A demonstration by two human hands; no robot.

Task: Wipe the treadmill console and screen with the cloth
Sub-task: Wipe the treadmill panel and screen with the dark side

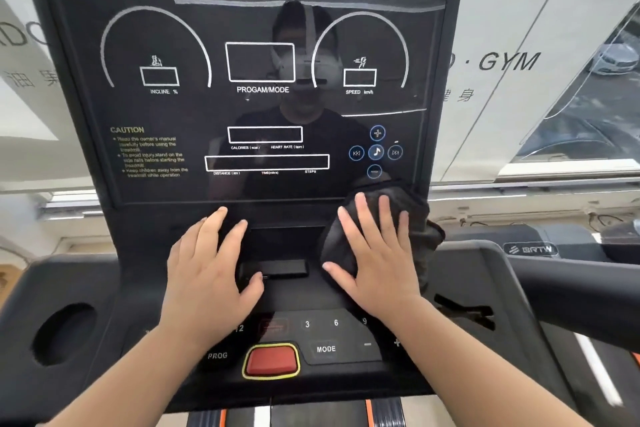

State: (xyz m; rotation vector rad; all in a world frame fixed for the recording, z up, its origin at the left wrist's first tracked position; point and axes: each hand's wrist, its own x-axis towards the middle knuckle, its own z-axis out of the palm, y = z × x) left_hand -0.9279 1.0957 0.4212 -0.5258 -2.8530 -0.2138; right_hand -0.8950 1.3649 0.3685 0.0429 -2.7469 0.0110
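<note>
the right hand [379, 253] lies flat, fingers spread, pressing the dark cloth [408, 218] against the console [145, 288] just below the screen [242, 107]; the left hand [211, 263] rests open and empty beside it.

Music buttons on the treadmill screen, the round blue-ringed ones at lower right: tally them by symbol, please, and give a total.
Plus button: 1
Minus button: 1
Music note button: 1
Skip back button: 1
Skip forward button: 1
Total: 5
The dark cloth under the right hand sits just below the minus button and covers none.
</note>
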